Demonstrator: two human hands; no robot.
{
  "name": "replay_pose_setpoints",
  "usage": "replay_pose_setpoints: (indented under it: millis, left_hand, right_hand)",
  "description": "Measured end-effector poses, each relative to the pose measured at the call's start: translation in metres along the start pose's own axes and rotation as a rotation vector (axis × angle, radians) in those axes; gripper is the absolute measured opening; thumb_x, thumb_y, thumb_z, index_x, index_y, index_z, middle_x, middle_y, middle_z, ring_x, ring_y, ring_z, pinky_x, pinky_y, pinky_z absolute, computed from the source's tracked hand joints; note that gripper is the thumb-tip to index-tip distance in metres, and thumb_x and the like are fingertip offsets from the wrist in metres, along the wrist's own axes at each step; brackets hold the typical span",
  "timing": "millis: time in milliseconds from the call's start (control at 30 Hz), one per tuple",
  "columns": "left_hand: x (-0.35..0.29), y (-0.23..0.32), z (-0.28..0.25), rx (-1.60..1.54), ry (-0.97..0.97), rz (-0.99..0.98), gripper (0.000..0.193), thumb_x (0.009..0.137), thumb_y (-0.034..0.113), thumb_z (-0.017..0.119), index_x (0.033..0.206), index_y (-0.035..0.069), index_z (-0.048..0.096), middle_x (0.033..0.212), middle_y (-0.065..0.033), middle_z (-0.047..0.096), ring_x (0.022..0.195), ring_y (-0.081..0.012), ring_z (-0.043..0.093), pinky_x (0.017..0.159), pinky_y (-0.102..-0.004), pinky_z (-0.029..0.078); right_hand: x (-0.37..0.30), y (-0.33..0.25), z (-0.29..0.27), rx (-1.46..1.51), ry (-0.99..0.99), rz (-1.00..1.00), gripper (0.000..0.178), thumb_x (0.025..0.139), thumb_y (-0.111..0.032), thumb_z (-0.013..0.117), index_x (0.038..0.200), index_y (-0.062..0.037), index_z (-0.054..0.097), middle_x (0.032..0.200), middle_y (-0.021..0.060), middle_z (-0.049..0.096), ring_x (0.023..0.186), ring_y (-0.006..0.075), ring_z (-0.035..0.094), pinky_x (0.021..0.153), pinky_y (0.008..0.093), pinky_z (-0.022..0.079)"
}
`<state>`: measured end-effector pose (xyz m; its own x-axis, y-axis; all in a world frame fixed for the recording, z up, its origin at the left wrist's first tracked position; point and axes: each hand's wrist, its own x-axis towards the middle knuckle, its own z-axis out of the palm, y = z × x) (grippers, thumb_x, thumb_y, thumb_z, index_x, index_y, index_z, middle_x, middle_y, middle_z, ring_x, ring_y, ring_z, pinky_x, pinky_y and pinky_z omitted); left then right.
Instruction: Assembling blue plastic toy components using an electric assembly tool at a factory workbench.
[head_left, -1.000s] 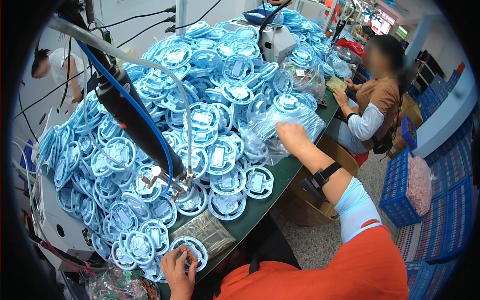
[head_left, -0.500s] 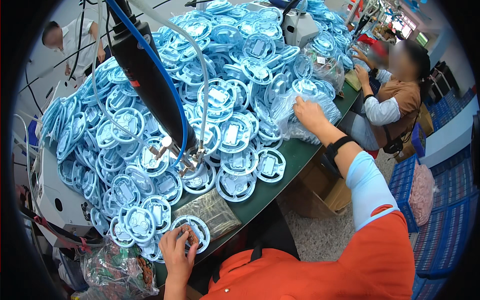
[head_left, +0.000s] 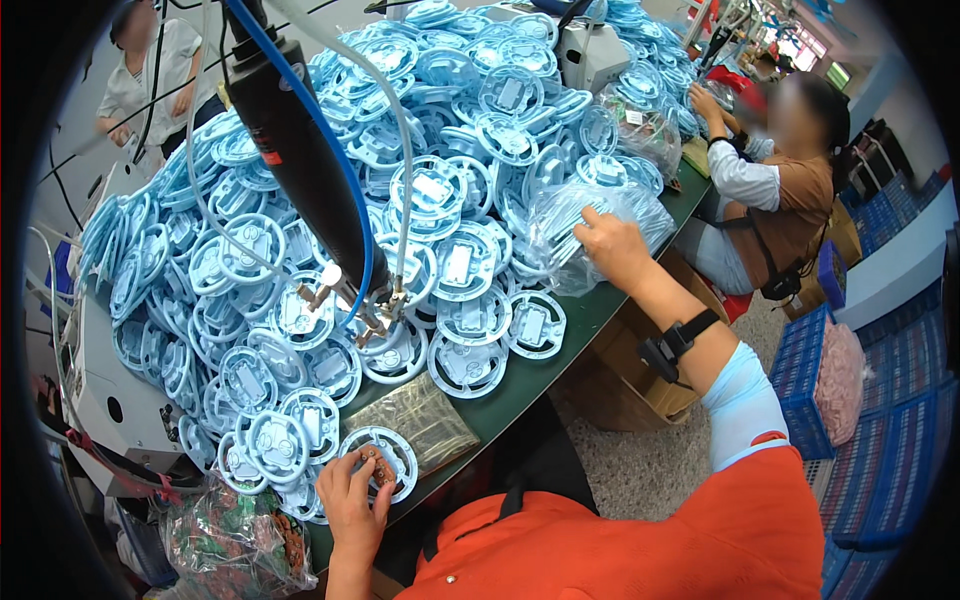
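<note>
My left hand (head_left: 350, 508) is closed on a small brown circuit board (head_left: 376, 464), over a pale blue wheel-shaped plastic part (head_left: 403, 462) at the table's near edge. To the right, my right hand (head_left: 613, 247) is pinched at a clear plastic bag (head_left: 560, 215) of thin pale strips. What its fingertips hold, if anything, is too small to make out. Beside the left hand's plastic part lies a flat block wrapped in brownish film (head_left: 415, 425). A black tool (head_left: 300, 150) with a metal tip and a blue hose hangs over the heap of pale blue wheel-shaped parts (head_left: 470, 260).
The heap covers most of the green table (head_left: 560, 372). A bag of circuit boards (head_left: 240, 535) sits at the lower left, near a white machine (head_left: 130, 400). Cardboard boxes (head_left: 640, 370) and blue crates (head_left: 800, 380) stand to the right. A co-worker (head_left: 790, 180) sits there; another person stands far left.
My right hand has shifted slightly left over the bag, its fingers drawn closer together. My left hand stays in place on the circuit board. The co-worker's hands have come together.
</note>
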<state>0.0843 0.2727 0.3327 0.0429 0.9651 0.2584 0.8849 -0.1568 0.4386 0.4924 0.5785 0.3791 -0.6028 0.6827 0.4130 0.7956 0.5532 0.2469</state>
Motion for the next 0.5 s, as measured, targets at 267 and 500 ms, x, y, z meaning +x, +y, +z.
replay_pose_setpoints:
  millis: [267, 500]
  left_hand:
    - [-0.007, -0.007, 0.002, -0.006, -0.038, -0.015, 0.050, 0.067, 0.009, 0.081, 0.112, 0.005, 0.061, 0.123, -0.0154, 0.056, 0.115, -0.0387, 0.050, 0.098, -0.0512, 0.035]
    - [-0.006, -0.004, 0.003, -0.015, 0.008, 0.013, 0.052, 0.064, 0.002, 0.080, 0.112, 0.005, 0.061, 0.122, -0.0160, 0.057, 0.114, -0.0377, 0.051, 0.097, -0.0486, 0.037]
  right_hand:
    - [-0.032, -0.060, -0.029, 0.099, 0.065, -0.147, 0.006, 0.074, -0.011, 0.059, 0.078, -0.0100, 0.054, 0.082, 0.0047, 0.051, 0.071, 0.0202, 0.058, 0.058, 0.0306, 0.052]
    - [-0.053, -0.101, -0.019, 0.126, 0.020, -0.304, 0.009, 0.073, -0.013, 0.060, 0.071, -0.0098, 0.052, 0.079, 0.0033, 0.049, 0.069, 0.0169, 0.054, 0.058, 0.0276, 0.049]
